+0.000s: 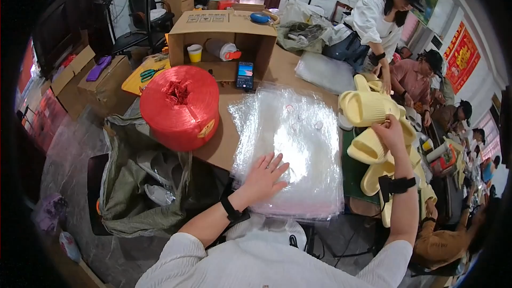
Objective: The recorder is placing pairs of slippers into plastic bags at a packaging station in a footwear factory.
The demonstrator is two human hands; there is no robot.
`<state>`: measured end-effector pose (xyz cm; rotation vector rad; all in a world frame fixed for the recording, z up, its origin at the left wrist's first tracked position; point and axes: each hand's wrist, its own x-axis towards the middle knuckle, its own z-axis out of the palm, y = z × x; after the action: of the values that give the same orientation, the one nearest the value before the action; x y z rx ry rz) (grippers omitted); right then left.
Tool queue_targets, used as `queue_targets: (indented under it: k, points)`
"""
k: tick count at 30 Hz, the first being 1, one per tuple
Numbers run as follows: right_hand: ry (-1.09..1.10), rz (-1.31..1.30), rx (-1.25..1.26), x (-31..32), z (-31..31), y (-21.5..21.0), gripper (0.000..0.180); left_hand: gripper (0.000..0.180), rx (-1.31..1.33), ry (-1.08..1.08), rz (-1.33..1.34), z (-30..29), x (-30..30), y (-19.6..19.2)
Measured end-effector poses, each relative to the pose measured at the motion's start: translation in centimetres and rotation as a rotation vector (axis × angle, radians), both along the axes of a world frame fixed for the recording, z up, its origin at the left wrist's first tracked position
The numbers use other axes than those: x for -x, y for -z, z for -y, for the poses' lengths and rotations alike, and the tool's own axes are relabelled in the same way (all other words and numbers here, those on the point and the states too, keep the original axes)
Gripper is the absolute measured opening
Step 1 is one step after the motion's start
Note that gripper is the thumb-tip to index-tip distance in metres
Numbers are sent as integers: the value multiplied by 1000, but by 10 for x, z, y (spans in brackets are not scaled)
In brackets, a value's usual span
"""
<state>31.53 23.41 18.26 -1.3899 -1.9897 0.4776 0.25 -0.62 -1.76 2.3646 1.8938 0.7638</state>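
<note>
With the left hand (pixel 264 177) spread flat on the slippery-looking clear bag stack (pixel 312 152), the right hand (pixel 393 132) curls at a yellow slipper (pixel 367 148) right of that stack, pinch partly hidden; judged light and flexible, grip the slipper by its strap (pixel 373 142).

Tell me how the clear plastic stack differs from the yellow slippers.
The plastic stack is clear and glossy, while the yellow slippers are opaque and duller. The plastic stack lies flat in layers; the yellow slippers are bulky, with rounded straps, and heaped at differing angles. Both are touched: left hand on the plastic stack, right hand on the yellow slippers.
</note>
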Motion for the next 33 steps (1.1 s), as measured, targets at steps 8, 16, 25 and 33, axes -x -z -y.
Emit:
queue_targets:
  k: [8,16,25,33]
  points:
    - [-423,-869,917,62,79,-31,39,60,-27,-25,4,3,3,5]
    - [-285,-890,975,158,92,66,22,59,-18,-39,-42,1,4,9]
    - [-258,174,300,166,58,113,52,52,-5,-31,14,4,4,0]
    - [-764,293,312,172,34,114,43,51,30,-46,-4,2,4,0]
